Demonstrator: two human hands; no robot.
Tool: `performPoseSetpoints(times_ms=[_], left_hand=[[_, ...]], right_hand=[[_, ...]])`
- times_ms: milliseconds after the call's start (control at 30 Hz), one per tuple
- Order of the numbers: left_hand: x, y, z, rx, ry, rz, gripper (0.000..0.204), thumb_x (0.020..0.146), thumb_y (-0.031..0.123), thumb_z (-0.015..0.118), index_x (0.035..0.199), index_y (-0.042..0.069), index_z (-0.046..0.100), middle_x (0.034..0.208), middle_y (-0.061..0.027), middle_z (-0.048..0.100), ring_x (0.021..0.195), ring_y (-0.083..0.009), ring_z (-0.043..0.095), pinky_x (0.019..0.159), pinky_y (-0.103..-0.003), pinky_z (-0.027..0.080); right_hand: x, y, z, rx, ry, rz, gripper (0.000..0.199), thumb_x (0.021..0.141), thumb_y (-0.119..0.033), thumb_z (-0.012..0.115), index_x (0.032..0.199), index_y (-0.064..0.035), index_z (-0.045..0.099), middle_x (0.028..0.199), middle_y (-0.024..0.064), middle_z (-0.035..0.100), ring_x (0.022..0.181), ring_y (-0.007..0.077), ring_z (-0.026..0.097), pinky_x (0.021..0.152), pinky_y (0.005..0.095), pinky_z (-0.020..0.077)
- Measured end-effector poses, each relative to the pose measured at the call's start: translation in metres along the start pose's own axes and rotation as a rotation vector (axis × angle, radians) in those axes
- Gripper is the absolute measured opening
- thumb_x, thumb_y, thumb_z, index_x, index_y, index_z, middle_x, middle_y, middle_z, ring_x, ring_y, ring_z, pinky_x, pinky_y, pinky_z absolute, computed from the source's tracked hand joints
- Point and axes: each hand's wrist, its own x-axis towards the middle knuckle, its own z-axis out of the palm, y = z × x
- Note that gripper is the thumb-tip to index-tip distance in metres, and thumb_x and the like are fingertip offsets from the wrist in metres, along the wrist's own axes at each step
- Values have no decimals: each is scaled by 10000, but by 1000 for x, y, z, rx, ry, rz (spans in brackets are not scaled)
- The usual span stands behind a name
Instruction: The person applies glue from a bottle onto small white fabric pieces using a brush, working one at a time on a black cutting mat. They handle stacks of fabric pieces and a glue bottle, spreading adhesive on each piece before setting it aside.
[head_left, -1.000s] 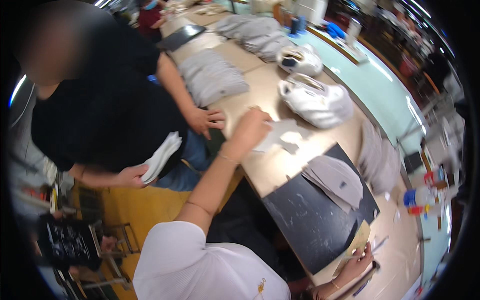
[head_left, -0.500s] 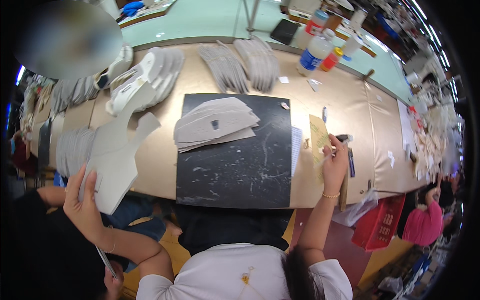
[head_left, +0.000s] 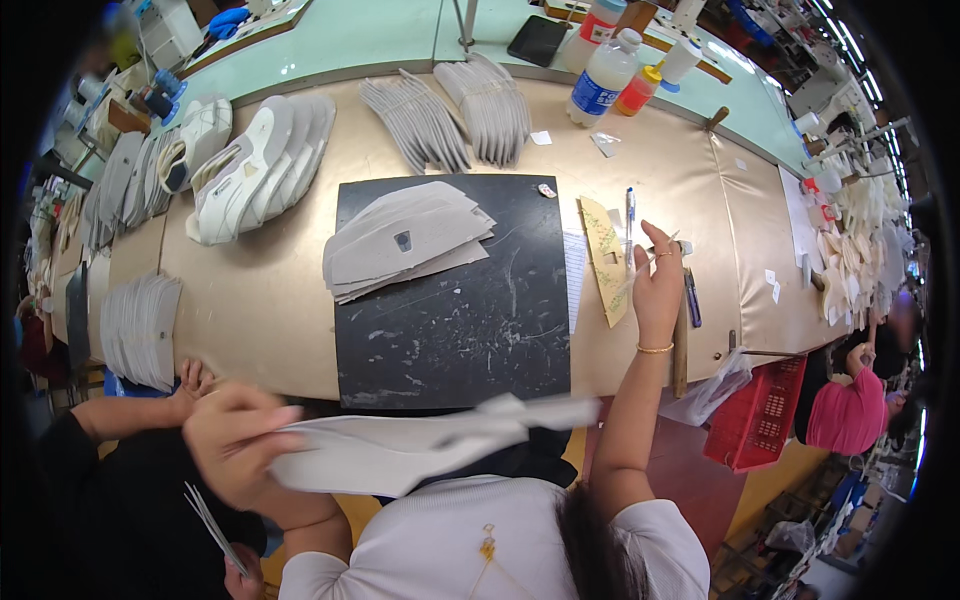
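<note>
My left hand [head_left: 245,440] is closed on the left end of a grey-white shoe upper piece [head_left: 400,450]. Blurred by motion, that piece stretches sideways over my lap, in front of the table edge. My right hand [head_left: 660,285] hovers over the right part of the table with a thin pale stick-like tool [head_left: 647,266] between its fingers; its exact kind is unclear. Beside it lie a yellowish template [head_left: 603,260] with a small cutout and a blue pen [head_left: 630,212]. On the black mat [head_left: 460,340] rests a fanned pile of grey shoe pieces [head_left: 410,240].
A hammer [head_left: 681,350] and a purple cutter [head_left: 692,297] lie right. Stacked shoe parts [head_left: 265,170] and bundles [head_left: 495,110] stand behind, near bottles [head_left: 605,80]. A red crate [head_left: 757,415] is below right. At left, a co-worker's hand [head_left: 193,380] touches the table edge.
My left hand has brought the shoe upper piece down and rightward, turning it from upright to lying sideways over my lap. My right hand has risen slightly off the yellowish template.
</note>
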Motion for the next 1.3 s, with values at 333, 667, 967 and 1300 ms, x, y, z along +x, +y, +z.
performPoseSetpoints(times_ms=[333,667,967,1300], left_hand=[[28,-75,118,281,-118,-260,357,808,186,833,1127,44,758,1054,-105,633,983,-280,621,855,-357,509],[26,-80,118,351,-195,-249,594,746,215,880,1265,15,671,1239,-145,606,1148,-333,583,980,-404,486],[-15,-78,142,577,-206,-134,895,727,371,876,1485,82,497,1416,-168,511,1382,-402,408,1149,-482,333],[9,-69,149,430,-246,-322,311,803,234,814,1024,56,687,1088,-107,561,1050,-306,530,942,-410,443]], right_hand=[[-7,7,10,25,-324,-63,416,936,51,553,1303,-109,667,1475,201,545,1363,393,519,1098,420,453],[44,-36,20,-459,-172,-446,529,913,-83,644,1422,-213,574,1591,95,410,1492,370,325,1207,581,228],[224,-36,70,-1176,169,-1015,663,890,-190,557,1534,-255,415,1696,-32,226,1579,229,150,1283,585,53],[256,-21,68,-1275,-65,-748,372,914,-134,604,1284,-163,635,1288,29,583,1321,276,501,1278,575,150]])
